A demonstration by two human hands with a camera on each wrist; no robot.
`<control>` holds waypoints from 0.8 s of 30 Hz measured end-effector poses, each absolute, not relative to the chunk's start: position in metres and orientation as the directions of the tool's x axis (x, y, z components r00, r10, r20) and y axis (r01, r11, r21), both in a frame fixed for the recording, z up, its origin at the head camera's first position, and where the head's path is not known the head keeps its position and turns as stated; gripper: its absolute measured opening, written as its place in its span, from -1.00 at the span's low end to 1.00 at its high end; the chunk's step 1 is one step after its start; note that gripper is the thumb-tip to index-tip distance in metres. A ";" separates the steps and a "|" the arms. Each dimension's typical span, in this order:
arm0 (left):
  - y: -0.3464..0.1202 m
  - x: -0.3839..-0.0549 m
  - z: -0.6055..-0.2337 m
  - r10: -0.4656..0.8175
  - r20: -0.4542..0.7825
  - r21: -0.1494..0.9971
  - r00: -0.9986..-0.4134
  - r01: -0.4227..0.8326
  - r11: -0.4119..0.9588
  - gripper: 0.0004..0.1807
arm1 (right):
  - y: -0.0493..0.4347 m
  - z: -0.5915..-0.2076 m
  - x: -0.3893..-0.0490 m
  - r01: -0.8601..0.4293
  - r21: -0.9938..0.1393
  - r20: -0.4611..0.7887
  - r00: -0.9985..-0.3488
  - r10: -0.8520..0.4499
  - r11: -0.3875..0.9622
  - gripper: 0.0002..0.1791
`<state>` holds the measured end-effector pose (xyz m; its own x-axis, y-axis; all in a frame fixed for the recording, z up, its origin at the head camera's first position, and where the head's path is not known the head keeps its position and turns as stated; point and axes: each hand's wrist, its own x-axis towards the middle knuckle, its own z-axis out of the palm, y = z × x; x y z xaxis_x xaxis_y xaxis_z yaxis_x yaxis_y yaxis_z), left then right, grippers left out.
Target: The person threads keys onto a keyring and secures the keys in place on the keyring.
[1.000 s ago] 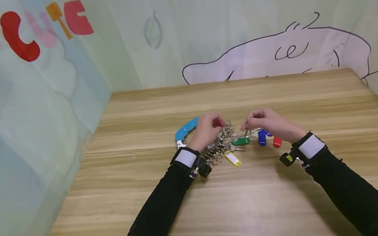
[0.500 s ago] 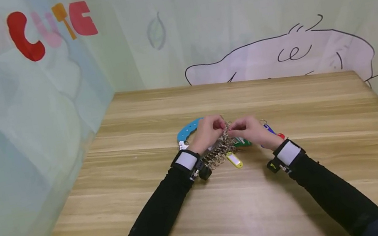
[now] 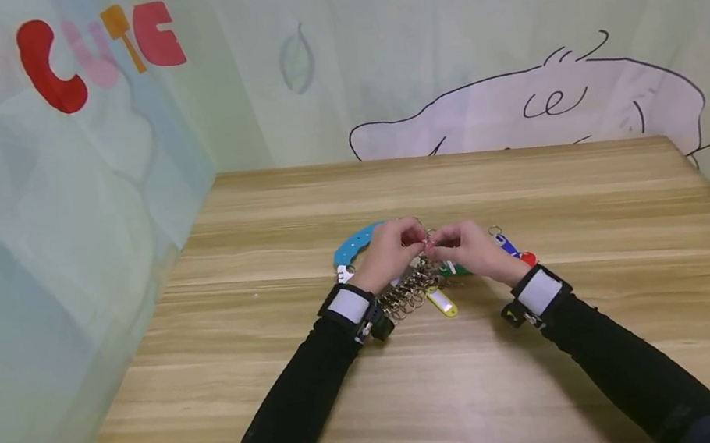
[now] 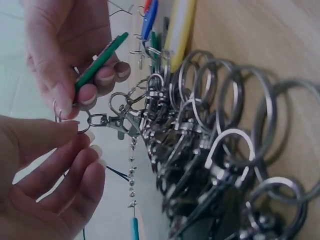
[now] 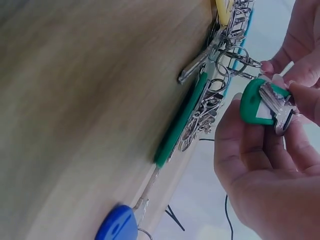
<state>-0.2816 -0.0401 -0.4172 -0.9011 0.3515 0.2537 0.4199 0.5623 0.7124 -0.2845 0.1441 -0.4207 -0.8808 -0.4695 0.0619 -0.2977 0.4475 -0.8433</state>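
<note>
Both hands meet fingertip to fingertip above a row of metal snap clasps with split rings (image 3: 404,297). My left hand (image 3: 391,251) pinches a split ring (image 4: 84,127) that hangs from one swivel clasp (image 4: 120,123). Between thumb and fingers, my right hand (image 3: 471,248) grips a green key tag (image 5: 251,104) with a silver key (image 5: 272,98) lying against it. The tag's own ring is at both sets of fingertips, partly hidden by them. Another green key tag (image 5: 181,122) lies on the table under the right hand.
A light-blue strap with holes (image 3: 355,244) curves behind the left hand. A yellow key tag (image 3: 441,302) lies in front of the clasps. To the right are a blue key tag (image 3: 506,245) and a red one (image 3: 529,259) on the wooden table (image 3: 331,408).
My right hand has moved left from beside the coloured tags to meet the left hand, bringing the green key tag. The left hand has stayed nearly in place.
</note>
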 end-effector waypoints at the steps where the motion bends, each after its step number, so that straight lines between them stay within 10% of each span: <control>1: -0.040 -0.282 -0.417 0.356 0.262 0.706 -0.897 0.430 0.562 -0.93 | 0.144 -0.421 -0.285 -0.297 -0.841 0.061 -0.882 -0.466 0.452 -0.78; 24: -0.038 -0.282 -0.419 0.346 0.251 0.731 -0.904 0.412 0.544 -0.92 | 0.147 -0.422 -0.285 -0.280 -0.885 0.053 -0.854 -0.517 0.372 -0.76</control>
